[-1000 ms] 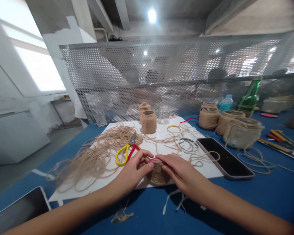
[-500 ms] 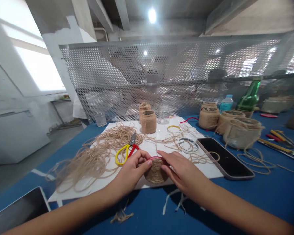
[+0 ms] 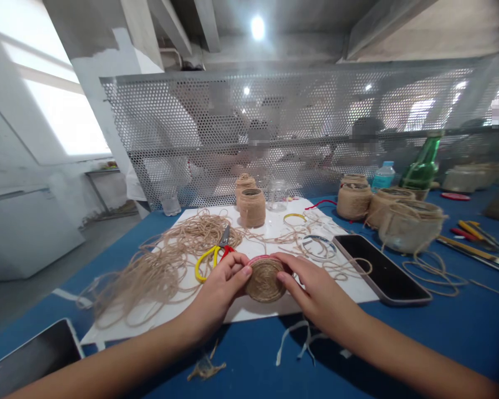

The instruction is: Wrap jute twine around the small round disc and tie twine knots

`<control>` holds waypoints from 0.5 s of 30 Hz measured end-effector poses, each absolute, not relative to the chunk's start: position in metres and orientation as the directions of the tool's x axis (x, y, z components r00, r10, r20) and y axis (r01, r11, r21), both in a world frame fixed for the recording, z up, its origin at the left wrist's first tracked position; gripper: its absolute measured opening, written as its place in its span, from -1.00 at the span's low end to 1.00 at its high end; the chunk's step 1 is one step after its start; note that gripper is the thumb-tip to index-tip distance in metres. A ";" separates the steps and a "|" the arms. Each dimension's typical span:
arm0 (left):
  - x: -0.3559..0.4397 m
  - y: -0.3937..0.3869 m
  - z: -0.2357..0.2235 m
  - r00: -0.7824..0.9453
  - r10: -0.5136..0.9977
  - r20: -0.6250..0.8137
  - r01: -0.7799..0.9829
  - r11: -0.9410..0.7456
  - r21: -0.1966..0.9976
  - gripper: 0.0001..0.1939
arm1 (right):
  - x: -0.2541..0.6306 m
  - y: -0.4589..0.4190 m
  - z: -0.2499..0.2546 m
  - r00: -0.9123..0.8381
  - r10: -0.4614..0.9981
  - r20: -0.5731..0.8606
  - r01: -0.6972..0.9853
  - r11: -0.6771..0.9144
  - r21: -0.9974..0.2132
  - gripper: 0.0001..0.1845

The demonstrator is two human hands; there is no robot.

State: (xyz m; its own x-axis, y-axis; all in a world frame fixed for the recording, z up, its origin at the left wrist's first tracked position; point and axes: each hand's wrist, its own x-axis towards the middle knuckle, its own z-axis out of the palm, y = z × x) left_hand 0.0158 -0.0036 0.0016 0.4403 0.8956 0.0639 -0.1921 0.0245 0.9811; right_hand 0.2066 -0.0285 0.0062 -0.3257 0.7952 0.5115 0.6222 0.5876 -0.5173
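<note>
Between my two hands is a round jar lid (image 3: 265,281), its face covered in coiled jute twine and its rim red. My left hand (image 3: 228,277) pinches its left edge with thumb and fingers. On the opposite edge, my right hand (image 3: 303,277) grips with the thumb on the front face and the fingers behind. The lid is tilted so the twine face points toward me. Just behind my left hand lie scissors (image 3: 210,261) with one yellow and one red handle. Loose jute twine (image 3: 158,271) is heaped to the left on white paper (image 3: 249,316).
Twine-wrapped jars (image 3: 252,208) and a clear glass jar (image 3: 278,195) stand at the back. More wrapped jars (image 3: 355,200), a green bottle (image 3: 423,163) and a phone (image 3: 382,269) are on the right. A perforated metal screen (image 3: 216,130) borders the table, with people behind it.
Both hands have raised the lid slightly and tipped it, so more of its twine-covered face shows. Behind the screen, a person at the left has shifted.
</note>
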 end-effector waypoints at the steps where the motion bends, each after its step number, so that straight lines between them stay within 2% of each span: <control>1: 0.016 -0.004 0.002 0.438 0.897 0.061 -0.202 0.032 0.979 -0.80 | 0.207 -0.028 0.006 -0.319 0.797 0.512 0.624 0.583 -0.519 -0.72; 10: 0.016 -0.008 0.003 0.441 0.895 0.067 -0.218 0.034 0.975 -0.80 | 0.207 -0.028 0.003 -0.295 0.782 0.549 0.643 0.587 -0.491 -0.71; 13: 0.015 -0.005 0.002 0.457 0.889 0.021 -0.131 0.044 0.990 -0.79 | 0.207 -0.028 0.004 -0.328 0.768 0.549 0.636 0.610 -0.473 -0.73; 15: 0.013 -0.003 0.003 0.497 0.867 0.021 -0.021 -0.012 1.000 -0.80 | 0.207 -0.030 0.006 -0.367 0.762 0.534 0.631 0.625 -0.459 -0.73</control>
